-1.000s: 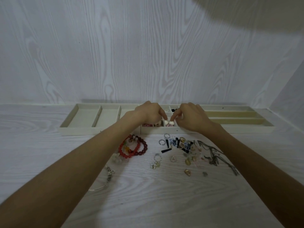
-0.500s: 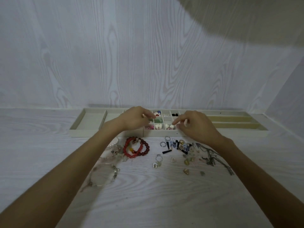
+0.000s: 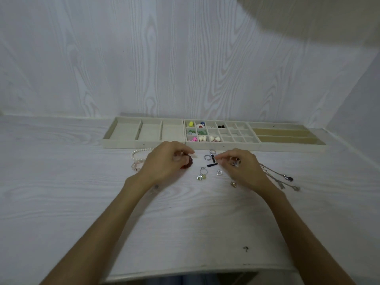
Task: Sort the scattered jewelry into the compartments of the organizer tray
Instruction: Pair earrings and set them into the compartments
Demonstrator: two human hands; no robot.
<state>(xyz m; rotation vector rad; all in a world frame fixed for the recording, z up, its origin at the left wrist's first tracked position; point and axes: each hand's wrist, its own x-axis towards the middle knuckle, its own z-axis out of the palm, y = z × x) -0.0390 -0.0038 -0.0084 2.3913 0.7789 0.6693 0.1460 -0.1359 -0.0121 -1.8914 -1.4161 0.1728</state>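
The cream organizer tray [image 3: 144, 144] lies along the back wall; its small middle cells hold coloured beads [image 3: 191, 124] and white hearts [image 3: 202, 138]. In front of it lies the scattered jewelry: silver rings [image 3: 207, 157], black bars [image 3: 211, 165], a charm ring [image 3: 202, 174] and a clear triangle [image 3: 219, 172]. My left hand [image 3: 164, 163] is curled over the red bead bracelet [image 3: 44, 165], and beads show between thumb and fingers. My right hand [image 3: 241, 168] hovers over the pile with fingertips near a black bar; its hold is blurred.
A pearl bracelet [image 3: 141, 151] and a pink bead bracelet [image 3: 136, 166] lie left of my left hand. Silver chains with pendants [image 3: 276, 176] trail to the right, and a gold piece [image 3: 233, 183] sits by my right wrist. A tiny dark piece [image 3: 246, 248] lies near the table's front edge.
Both hands have drawn back from the tray's small cells to the loose jewelry in front of it. The white pieces stay in the tray. My view has tilted back.
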